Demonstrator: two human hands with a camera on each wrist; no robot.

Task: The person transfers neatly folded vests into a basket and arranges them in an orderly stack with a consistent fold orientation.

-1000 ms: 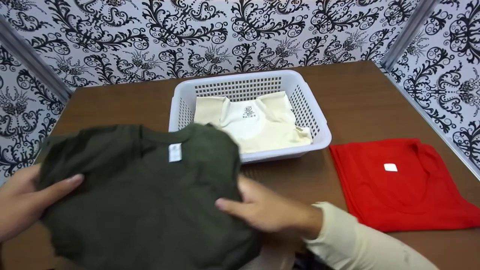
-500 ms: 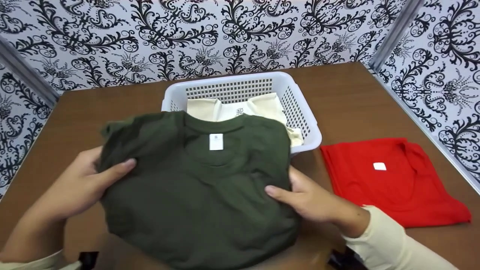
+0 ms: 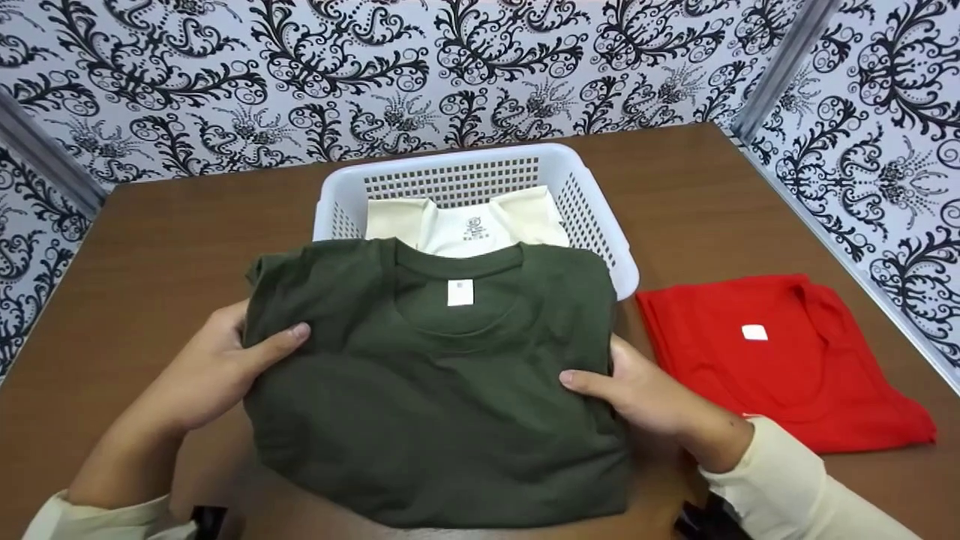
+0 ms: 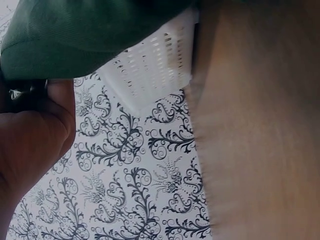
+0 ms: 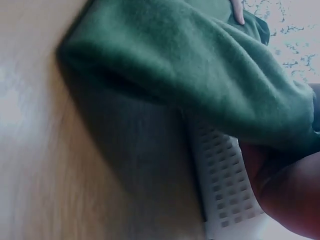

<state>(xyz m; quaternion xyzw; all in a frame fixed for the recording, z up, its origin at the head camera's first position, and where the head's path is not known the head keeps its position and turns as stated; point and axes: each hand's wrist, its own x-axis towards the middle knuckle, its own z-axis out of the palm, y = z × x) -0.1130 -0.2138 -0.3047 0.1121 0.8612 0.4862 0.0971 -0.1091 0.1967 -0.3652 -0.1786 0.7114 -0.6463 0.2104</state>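
A folded dark green T-shirt (image 3: 442, 405) with a white neck label is held up in front of the basket, its collar toward the far side. My left hand (image 3: 232, 364) grips its left side, thumb on top and the other fingers hidden beneath. On the opposite edge my right hand (image 3: 649, 390) holds it the same way. Behind it stands a white plastic basket (image 3: 626, 274) with a cream shirt (image 3: 529, 217) lying inside; the green shirt hides the basket's front. In both wrist views the green cloth (image 4: 85, 40) hangs over the hand, above the table.
A folded red shirt (image 3: 780, 375) with a white label lies on the brown wooden table (image 3: 180, 247), right of the basket. Walls with black-and-white patterned paper (image 3: 337, 67) close off the back and both sides.
Both hands have carried the green T-shirt rightward in view, to in front of the basket, where it covers the basket's near side. The basket and red shirt stay put; the view has shifted slightly.
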